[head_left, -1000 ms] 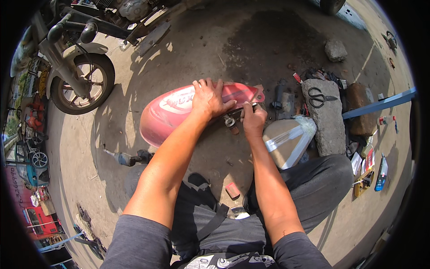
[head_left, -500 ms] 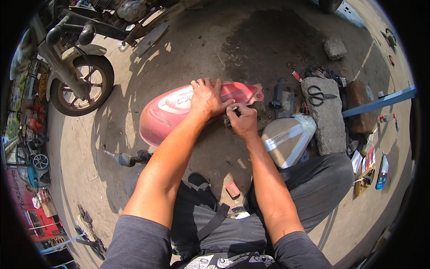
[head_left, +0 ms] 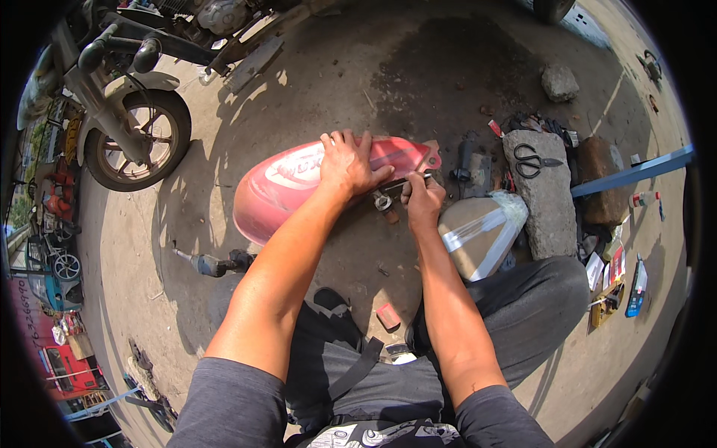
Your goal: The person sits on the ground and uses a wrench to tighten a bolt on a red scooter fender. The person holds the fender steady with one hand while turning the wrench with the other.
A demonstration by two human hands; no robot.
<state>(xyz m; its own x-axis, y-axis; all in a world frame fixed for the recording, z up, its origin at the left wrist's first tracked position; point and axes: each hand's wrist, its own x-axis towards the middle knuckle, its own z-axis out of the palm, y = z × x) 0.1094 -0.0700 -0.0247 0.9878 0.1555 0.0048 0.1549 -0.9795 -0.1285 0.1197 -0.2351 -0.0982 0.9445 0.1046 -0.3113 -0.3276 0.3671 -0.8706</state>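
A red motorcycle fuel tank [head_left: 263, 200] with pale graphics lies on its side on the ground in front of me. My left hand [head_left: 347, 164] rests on its upper middle, fingers spread over the surface. At the tank's narrow right end, my right hand [head_left: 424, 198] is closed in a pinch at the lower edge. A small dark tip sticks out of its fingers, too little showing to name. Below the tank's edge, between my hands, a small metal and brown fitting [head_left: 384, 203] shows. A tan triangular panel [head_left: 469, 250] with pale tape strips lies right of my right forearm.
Black-handled scissors [head_left: 532, 161] lie on a concrete block [head_left: 551, 216] at the right. A power tool [head_left: 210, 263] is on the ground at left, and a red block [head_left: 388, 316] between my legs. A motorcycle wheel [head_left: 134, 142] stands far left; a blue bar [head_left: 635, 170] juts in at right.
My right hand has slid right along the tank's lower edge toward its narrow end, uncovering the small fitting. My left hand stays on the tank.
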